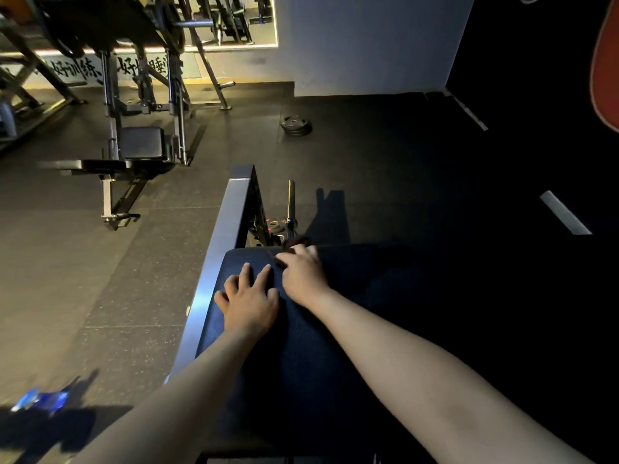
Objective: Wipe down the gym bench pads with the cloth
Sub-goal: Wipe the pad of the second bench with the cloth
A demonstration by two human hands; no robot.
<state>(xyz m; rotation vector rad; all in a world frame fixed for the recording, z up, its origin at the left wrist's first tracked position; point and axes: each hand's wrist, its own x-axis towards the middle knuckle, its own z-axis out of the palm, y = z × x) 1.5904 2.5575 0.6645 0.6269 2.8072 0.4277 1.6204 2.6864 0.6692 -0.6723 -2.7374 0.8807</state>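
Dark blue padded gym bench pad (301, 346) seen at frame centre, bordered on left by grey metal frame rail (214, 262). Left hand (249, 301) laid flat on pad near rail, fingers spread, nothing held. Right hand (303, 274) placed just beside it at pad's far edge, fingers bent over dark bunched cloth (296, 242); grip cannot be told in dim light. Stack of black weight plates (296, 125) seen on black rubber floor (100, 262), well apart.

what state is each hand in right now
Left hand: open, spread flat on the blue pad.
Right hand: cannot tell, fingers bent at pad's far edge.
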